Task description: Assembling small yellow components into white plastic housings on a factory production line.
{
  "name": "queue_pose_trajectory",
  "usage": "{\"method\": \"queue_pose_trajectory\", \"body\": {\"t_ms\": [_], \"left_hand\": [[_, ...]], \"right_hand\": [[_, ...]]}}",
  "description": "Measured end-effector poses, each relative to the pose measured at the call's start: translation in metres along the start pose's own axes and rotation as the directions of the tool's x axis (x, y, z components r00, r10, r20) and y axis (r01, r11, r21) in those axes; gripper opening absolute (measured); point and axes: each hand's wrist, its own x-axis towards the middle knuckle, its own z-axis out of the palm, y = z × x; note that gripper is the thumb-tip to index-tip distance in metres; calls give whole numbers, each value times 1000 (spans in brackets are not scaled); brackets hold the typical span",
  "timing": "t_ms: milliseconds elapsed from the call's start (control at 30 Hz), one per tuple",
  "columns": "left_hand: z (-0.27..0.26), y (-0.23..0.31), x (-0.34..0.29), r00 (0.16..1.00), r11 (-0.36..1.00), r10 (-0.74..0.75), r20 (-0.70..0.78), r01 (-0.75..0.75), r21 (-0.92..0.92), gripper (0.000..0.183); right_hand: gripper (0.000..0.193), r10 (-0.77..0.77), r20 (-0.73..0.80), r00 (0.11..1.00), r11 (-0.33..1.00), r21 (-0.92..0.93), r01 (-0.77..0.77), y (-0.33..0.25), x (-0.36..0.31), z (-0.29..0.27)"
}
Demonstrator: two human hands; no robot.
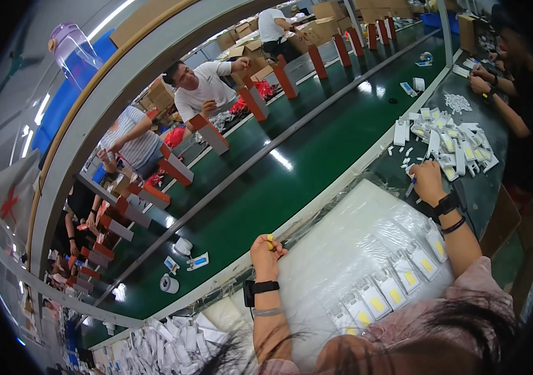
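My left hand (267, 255) is curled closed above the left edge of a plastic-wrapped white pad (316, 244). A small yellow patch shows at its fingers; whether that is a wrap or a held piece I cannot make out. My right hand (427, 182) is closed on a slim blue pen-like tool (411, 186), beside a heap of white modules with yellow panels (454, 140). Along the pad's near right side lies a slanting row of several flat white modules with yellow rectangles (393, 295).
Beyond the pad runs a green conveyor belt (291, 181) carrying white pieces and a line of orange-and-grey upright boxes (252, 103). White housings (169, 344) are heaped at lower left. Co-workers stand across the belt and at right. A metal frame (85, 119) arches at left.
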Motion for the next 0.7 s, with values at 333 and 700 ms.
{"method": "queue_pose_trajectory", "body": {"t_ms": [333, 700], "left_hand": [[0, -3, 2, 1000, 1000, -3, -22, 4, 29, 16], [3, -3, -1, 1000, 1000, -3, -17, 3, 29, 18]], "right_hand": [[16, 34, 9, 999, 927, 374, -35, -5, 3, -6], [7, 85, 135, 987, 951, 286, -121, 1, -2, -2]]}}
